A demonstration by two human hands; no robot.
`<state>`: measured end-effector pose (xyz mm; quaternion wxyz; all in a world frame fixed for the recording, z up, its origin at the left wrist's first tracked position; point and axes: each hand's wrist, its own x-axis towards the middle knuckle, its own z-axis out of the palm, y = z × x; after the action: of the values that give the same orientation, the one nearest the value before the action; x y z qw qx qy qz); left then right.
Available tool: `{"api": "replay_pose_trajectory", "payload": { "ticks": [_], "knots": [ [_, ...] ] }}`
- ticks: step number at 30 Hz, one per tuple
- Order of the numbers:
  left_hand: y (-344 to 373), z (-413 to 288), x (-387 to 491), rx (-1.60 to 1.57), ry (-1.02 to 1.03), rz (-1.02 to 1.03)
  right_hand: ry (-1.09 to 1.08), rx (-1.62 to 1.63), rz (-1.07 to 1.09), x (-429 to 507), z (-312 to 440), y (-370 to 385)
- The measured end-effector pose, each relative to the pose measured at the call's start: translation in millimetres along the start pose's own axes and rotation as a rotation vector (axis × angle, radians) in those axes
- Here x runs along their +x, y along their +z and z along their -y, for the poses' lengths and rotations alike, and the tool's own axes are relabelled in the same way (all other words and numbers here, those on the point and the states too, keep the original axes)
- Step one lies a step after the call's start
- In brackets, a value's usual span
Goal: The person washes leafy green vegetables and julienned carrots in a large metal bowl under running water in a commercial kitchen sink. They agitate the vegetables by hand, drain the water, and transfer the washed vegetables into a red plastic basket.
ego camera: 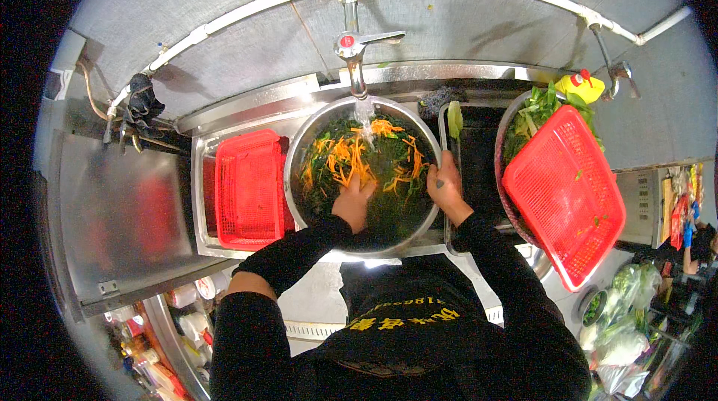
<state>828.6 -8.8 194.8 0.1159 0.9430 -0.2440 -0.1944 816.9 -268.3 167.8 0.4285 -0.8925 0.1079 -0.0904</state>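
Note:
A large round stainless steel basin [295, 199] stands under the running tap [357, 73]. In its water float shredded carrot [350, 160] and dark leafy greens [397, 150]. My left hand [353, 202] reaches into the basin, its fingertips among the carrot strips and partly hidden by them. At the basin's right side, my right hand [447, 185] grips the rim, with some fingers inside the wall. Water from the spout falls near the middle of the far half of the basin.
A red plastic basket [249, 193] sits in the sink at left. Another red basket [566, 193] leans tilted on a bowl of leafy greens [527, 126] at right. A yellow bottle [583, 87] and a scouring pad [442, 99] are near the wall. Someone's gloved hand [687, 233] shows far right.

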Motion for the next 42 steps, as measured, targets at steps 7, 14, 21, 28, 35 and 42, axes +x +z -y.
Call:
{"api": "replay_pose_trajectory", "payload": {
  "ticks": [7,14,21,28,35,42],
  "knots": [
    [-52.2,0.4,43.7,-0.278,-0.374,0.015,0.016,-0.023,-0.011,1.7,7.6,-1.5],
    [-88.1,57.7,39.5,-0.564,-0.164,0.206,-0.037,0.004,-0.006,2.1,3.3,-3.7],
    [-61.0,89.4,46.8,0.136,0.117,-0.016,-0.011,-0.030,0.009,3.2,0.6,-1.3],
    [-18.8,122.2,93.8,-0.186,0.018,0.285,0.040,-0.022,0.008,3.6,3.7,0.5],
    [-1.1,111.2,104.8,-0.304,-0.167,0.476,-0.102,-0.034,-0.047,2.5,-0.2,0.4],
    [-75.5,62.7,51.5,0.007,0.085,0.679,-0.035,-0.018,-0.025,1.9,0.9,0.4]
  ]
}}
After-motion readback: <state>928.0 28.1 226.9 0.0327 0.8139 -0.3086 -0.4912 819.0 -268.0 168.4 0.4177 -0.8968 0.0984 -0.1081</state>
